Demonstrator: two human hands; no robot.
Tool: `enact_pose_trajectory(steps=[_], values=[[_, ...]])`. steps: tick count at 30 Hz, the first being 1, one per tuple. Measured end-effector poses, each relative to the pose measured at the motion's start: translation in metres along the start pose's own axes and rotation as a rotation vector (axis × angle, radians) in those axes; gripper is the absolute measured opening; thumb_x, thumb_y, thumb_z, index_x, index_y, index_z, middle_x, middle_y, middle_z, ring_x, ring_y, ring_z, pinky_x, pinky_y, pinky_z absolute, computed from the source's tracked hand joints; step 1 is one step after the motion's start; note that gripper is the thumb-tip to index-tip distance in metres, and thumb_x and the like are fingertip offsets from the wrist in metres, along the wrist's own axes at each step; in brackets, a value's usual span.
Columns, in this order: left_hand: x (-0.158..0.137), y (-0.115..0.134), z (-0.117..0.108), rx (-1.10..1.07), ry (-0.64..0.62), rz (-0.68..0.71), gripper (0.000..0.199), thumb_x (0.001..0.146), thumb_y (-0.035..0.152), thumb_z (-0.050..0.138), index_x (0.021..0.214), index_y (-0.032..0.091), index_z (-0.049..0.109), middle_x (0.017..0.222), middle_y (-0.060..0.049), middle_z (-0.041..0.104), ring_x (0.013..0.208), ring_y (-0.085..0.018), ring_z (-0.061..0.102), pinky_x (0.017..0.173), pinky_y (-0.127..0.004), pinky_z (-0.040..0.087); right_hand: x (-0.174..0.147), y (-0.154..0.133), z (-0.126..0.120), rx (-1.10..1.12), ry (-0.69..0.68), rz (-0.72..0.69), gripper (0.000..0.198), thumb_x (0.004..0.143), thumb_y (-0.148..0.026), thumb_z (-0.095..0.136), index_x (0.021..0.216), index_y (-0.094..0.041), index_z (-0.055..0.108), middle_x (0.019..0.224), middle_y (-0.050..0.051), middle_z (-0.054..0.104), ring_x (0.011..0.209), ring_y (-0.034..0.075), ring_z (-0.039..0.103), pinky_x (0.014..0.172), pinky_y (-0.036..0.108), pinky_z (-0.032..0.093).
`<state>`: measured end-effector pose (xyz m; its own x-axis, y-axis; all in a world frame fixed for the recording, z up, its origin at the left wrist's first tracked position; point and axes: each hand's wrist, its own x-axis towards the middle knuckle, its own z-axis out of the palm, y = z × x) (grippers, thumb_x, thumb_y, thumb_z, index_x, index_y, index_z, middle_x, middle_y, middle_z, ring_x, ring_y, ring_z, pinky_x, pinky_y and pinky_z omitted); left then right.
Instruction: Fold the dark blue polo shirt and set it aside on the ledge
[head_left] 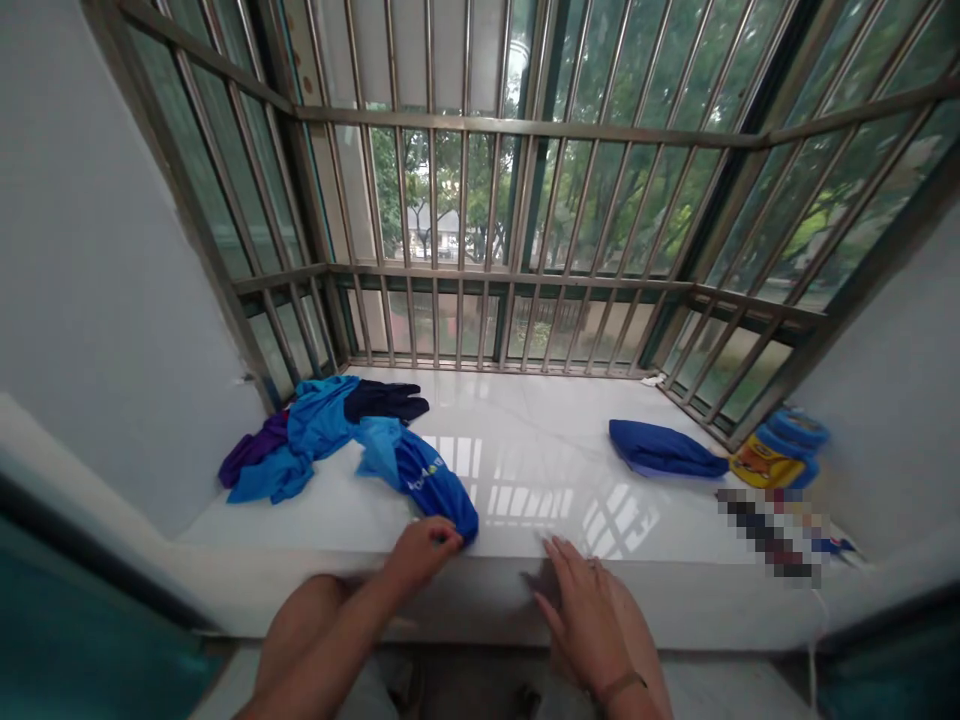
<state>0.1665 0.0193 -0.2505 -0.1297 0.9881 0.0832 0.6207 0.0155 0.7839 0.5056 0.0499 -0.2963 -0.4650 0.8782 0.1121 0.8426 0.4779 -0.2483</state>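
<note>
Blue shirt, soft crumpled synthetic with white lettering, trails off the clothes pile at the windowsill's left end down to its front edge; the sill is glossy white stone reflecting window bars. Left hand is pinched closed on the shirt's near end. Right hand lies flat, fingers spread, holding nothing; a folded blue cloth sits toward the right end.

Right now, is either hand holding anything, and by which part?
The left hand grips the blue garment by its near end. The right hand holds nothing.
</note>
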Motion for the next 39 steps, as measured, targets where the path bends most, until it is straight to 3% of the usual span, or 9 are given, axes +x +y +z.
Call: enact_pose_trajectory(steps=[3, 5, 10, 13, 15, 19, 23, 31, 39], values=[[-0.069, 0.032, 0.034, -0.274, -0.247, 0.013, 0.028, 0.083, 0.051, 0.081, 0.080, 0.023, 0.087, 0.106, -0.007, 0.084, 0.103, -0.025, 0.076, 0.098, -0.033, 0.055, -0.016, -0.029, 0.008, 0.199, -0.037, -0.093, 0.089, 0.087, -0.027, 0.067, 0.172, -0.027, 0.040, 0.180, 0.010, 0.031, 0.165, 0.033, 0.032, 0.135, 0.059, 0.024], [-0.102, 0.047, 0.039, -0.400, -0.358, 0.006, 0.034, 0.078, 0.058, 0.088, 0.078, 0.024, 0.087, 0.102, -0.008, 0.083, 0.096, -0.024, 0.075, 0.092, -0.034, 0.055, -0.029, -0.048, 0.015, 0.358, -0.092, -0.069, 0.079, 0.085, -0.023, 0.066, 0.163, -0.030, 0.056, 0.174, 0.011, 0.043, 0.161, 0.034, 0.041, 0.134, 0.056, 0.030], [-0.139, 0.054, 0.017, -0.597, -0.349, -0.029, 0.049, 0.067, 0.064, 0.097, 0.078, 0.020, 0.079, 0.085, -0.005, 0.072, 0.080, -0.018, 0.063, 0.075, -0.030, 0.048, -0.060, -0.080, 0.004, 0.733, -0.163, -0.049, 0.054, 0.084, -0.023, 0.059, 0.134, -0.027, 0.078, 0.140, 0.012, 0.075, 0.133, 0.032, 0.068, 0.119, 0.048, 0.050], [-0.149, 0.054, -0.007, -0.673, -0.329, -0.146, 0.069, 0.052, 0.054, 0.104, 0.108, 0.023, 0.077, 0.080, 0.003, 0.063, 0.071, -0.014, 0.053, 0.063, -0.025, 0.040, -0.072, -0.094, -0.025, 0.810, -0.134, -0.019, 0.051, 0.077, -0.021, 0.058, 0.122, -0.026, 0.080, 0.127, 0.009, 0.080, 0.121, 0.032, 0.072, 0.110, 0.045, 0.055], [-0.153, 0.062, -0.027, -0.566, -0.373, -0.176, 0.072, 0.054, 0.042, 0.102, 0.119, 0.026, 0.076, 0.082, 0.004, 0.065, 0.070, -0.014, 0.053, 0.062, -0.024, 0.039, -0.075, -0.104, -0.050, 0.832, -0.116, 0.005, 0.047, 0.075, -0.021, 0.060, 0.117, -0.026, 0.080, 0.121, 0.008, 0.081, 0.115, 0.031, 0.073, 0.105, 0.043, 0.056], [-0.152, 0.092, -0.069, -0.190, -0.335, -0.091, 0.022, 0.076, 0.022, 0.074, 0.095, 0.026, 0.084, 0.089, 0.000, 0.077, 0.083, -0.020, 0.066, 0.075, -0.027, 0.049, -0.071, -0.122, -0.094, 0.854, -0.128, -0.029, 0.041, 0.079, -0.020, 0.059, 0.114, -0.026, 0.079, 0.111, 0.006, 0.080, 0.106, 0.027, 0.072, 0.097, 0.037, 0.054], [-0.141, 0.109, -0.094, -0.063, -0.038, -0.062, 0.024, 0.081, 0.023, 0.063, 0.093, 0.026, 0.083, 0.086, -0.002, 0.079, 0.086, -0.024, 0.069, 0.076, -0.030, 0.051, -0.062, -0.128, -0.114, 0.821, -0.119, -0.040, 0.030, 0.092, -0.024, 0.058, 0.114, -0.024, 0.078, 0.109, 0.006, 0.079, 0.103, 0.025, 0.072, 0.093, 0.034, 0.053], [-0.140, 0.107, -0.107, -0.094, 0.065, 0.050, 0.022, 0.098, 0.043, 0.064, 0.101, 0.028, 0.079, 0.107, -0.004, 0.078, 0.105, -0.025, 0.071, 0.094, -0.032, 0.053, -0.064, -0.118, -0.120, 0.882, 0.082, -0.099, 0.032, 0.106, -0.039, 0.052, 0.111, -0.023, 0.080, 0.116, 0.011, 0.075, 0.108, 0.025, 0.070, 0.097, 0.033, 0.056], [-0.140, 0.107, -0.096, -0.313, 0.061, -0.116, 0.040, 0.101, 0.058, 0.054, 0.115, 0.025, 0.073, 0.097, -0.003, 0.078, 0.089, -0.024, 0.070, 0.084, -0.032, 0.056, -0.063, -0.120, -0.135, 1.011, 0.002, -0.006, 0.062, 0.108, -0.072, 0.046, 0.116, -0.021, 0.080, 0.107, 0.009, 0.079, 0.095, 0.025, 0.071, 0.092, 0.035, 0.061]])
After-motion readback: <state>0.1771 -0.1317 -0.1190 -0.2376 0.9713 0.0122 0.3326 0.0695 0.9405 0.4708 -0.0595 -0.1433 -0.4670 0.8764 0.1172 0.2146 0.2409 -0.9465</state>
